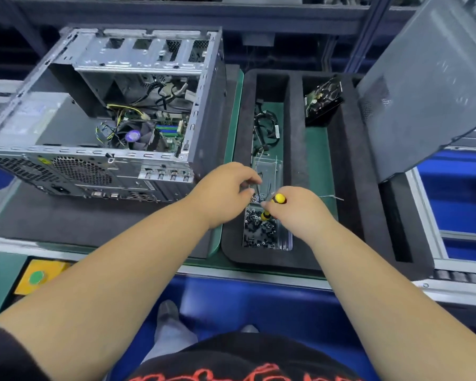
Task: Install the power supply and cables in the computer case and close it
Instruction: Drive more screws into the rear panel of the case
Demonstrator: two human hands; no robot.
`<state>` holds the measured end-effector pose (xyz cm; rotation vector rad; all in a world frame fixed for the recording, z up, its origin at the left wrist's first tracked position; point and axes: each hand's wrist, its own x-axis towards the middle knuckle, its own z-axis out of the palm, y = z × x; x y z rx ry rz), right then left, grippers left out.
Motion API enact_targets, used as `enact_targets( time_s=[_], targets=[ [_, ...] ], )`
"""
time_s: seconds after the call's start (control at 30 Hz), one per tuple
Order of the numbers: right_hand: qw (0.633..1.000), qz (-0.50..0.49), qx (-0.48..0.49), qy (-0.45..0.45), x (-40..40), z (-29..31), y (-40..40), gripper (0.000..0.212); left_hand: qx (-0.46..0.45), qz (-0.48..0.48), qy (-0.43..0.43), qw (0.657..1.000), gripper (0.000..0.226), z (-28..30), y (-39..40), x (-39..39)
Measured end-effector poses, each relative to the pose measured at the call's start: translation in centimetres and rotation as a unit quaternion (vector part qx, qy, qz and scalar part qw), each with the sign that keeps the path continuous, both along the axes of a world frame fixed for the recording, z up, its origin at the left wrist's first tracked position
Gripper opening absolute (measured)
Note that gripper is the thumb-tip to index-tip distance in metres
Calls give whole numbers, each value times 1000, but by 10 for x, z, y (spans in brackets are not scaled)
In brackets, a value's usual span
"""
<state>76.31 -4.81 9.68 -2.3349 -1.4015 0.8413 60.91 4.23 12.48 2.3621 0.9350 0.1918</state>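
Presently, the right hand (pixel 297 213) grips one yellow-handled screwdriver (pixel 278 199) over the box of black screws (pixel 259 229) in the foam tray (pixel 346 171). The left hand (pixel 226 192) hovers beside it, fingers (pixel 249 192) curled over the screws; whether they pinch one, I cannot tell. One open computer case (pixel 99 105) lies on the tabletop (pixel 66 215), left of both hands. One cable bundle (pixel 265 127) lies beyond the fingers.
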Motion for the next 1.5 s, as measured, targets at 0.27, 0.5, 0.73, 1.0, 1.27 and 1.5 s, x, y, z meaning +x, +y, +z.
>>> enact_targets(
  time_s=[0.27,0.5,0.73,1.0,1.27,1.5],
  targets=[
    [1000,12,2,1,3,-13,0,37,-46,47,-20,998,25,-14,-4,4],
    [1000,10,-7,11,2,-17,1,34,-73,75,-33,994,25,-20,-4,4],
    [1000,15,-11,24,1,-12,0,34,-97,107,-49,988,24,-25,-3,3],
    [994,-52,48,77,19,19,-4,40,-174,158,-73,969,24,-27,0,6],
    [965,-137,153,162,43,65,-8,31,-307,213,-86,924,26,-19,-1,26],
    [946,-163,212,182,50,98,-23,29,-487,289,-157,809,21,3,-11,45]
  ],
)
